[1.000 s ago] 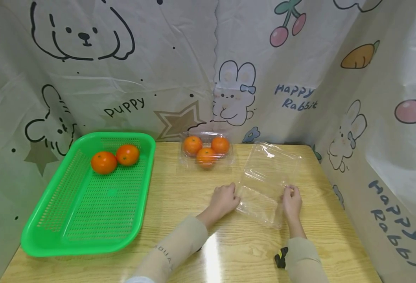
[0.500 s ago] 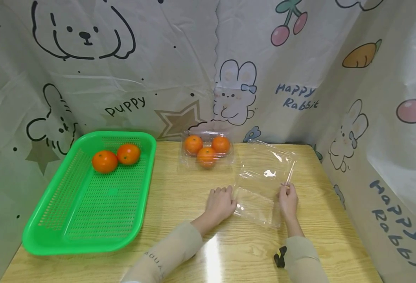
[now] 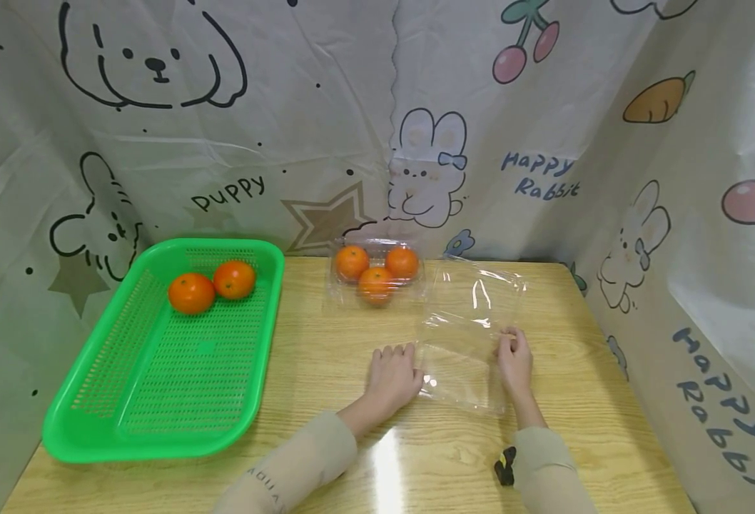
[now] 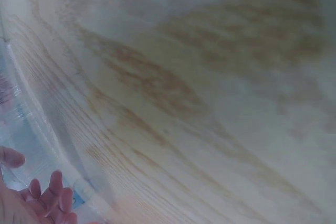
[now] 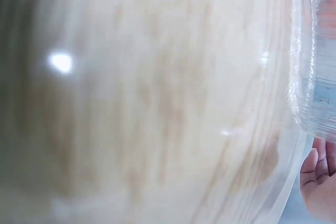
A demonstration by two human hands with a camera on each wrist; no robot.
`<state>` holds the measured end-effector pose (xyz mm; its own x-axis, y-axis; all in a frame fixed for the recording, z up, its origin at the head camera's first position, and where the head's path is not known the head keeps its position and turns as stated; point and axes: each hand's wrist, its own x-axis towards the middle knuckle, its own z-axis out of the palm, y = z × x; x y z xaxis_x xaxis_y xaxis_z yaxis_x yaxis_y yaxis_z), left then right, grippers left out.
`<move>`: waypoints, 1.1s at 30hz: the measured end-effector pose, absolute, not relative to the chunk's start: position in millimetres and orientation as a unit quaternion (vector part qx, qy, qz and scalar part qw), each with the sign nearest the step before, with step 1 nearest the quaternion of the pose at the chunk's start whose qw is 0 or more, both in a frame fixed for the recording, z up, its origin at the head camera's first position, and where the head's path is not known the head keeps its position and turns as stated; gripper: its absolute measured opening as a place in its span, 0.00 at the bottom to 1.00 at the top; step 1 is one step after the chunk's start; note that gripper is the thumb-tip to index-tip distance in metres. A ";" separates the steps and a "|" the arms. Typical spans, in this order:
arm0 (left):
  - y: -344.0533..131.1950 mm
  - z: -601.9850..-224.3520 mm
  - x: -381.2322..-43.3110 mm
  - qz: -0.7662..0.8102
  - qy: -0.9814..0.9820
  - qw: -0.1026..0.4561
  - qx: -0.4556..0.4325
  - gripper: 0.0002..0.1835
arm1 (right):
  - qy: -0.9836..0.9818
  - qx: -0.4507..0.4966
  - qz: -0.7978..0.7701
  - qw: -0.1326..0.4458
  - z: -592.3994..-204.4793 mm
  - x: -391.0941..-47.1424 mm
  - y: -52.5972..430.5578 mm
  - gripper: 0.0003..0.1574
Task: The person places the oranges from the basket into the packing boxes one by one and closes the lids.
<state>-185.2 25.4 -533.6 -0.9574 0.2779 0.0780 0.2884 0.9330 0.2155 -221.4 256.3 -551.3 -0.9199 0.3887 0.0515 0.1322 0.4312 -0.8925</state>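
An unfolded clear plastic clamshell box (image 3: 457, 364) lies on the table between my hands, its lid half towards the back wall. My left hand (image 3: 393, 377) rests at the box's left edge, fingers extended forward and thumb side against the plastic. With bent fingers and thumb my right hand (image 3: 515, 360) pinches the right edge near the fold. In the right wrist view the clear rim (image 5: 303, 51) shows just above the fingers. Behind, a second clamshell box (image 3: 409, 296) with a clear lid over it contains 3 oranges (image 3: 376, 285).
A green plastic basket (image 3: 265, 343) stands on the left side of the wooden table (image 3: 326, 335), with 2 oranges (image 3: 191, 293) at its far end. A small black and yellow item (image 3: 506, 465) is beside the right sleeve. Printed cloth walls (image 3: 326, 107) border the table.
The unfolded clamshell box has slid left, nearer the filled one, with both hands moving left along with it. The left fingers have straightened. Basket and oranges have stayed in place.
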 end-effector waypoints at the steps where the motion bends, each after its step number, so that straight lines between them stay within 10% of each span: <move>1: 24.9 -533.2 -184.3 -0.114 -0.983 0.025 -0.142 0.19 | -0.836 -0.154 0.511 0.126 -551.7 -221.8 255.6 0.19; 33: 0.0 -536.6 -171.9 -0.143 -0.985 0.038 -0.084 0.14 | -0.845 -0.093 0.517 0.106 -549.7 -237.0 221.4 0.17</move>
<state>-171.9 0.0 -536.6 -0.9831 0.1547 0.0980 0.1762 0.9448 0.2764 -237.0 221.4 -549.7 -0.9602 0.2668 0.0829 0.0477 0.4491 -0.8922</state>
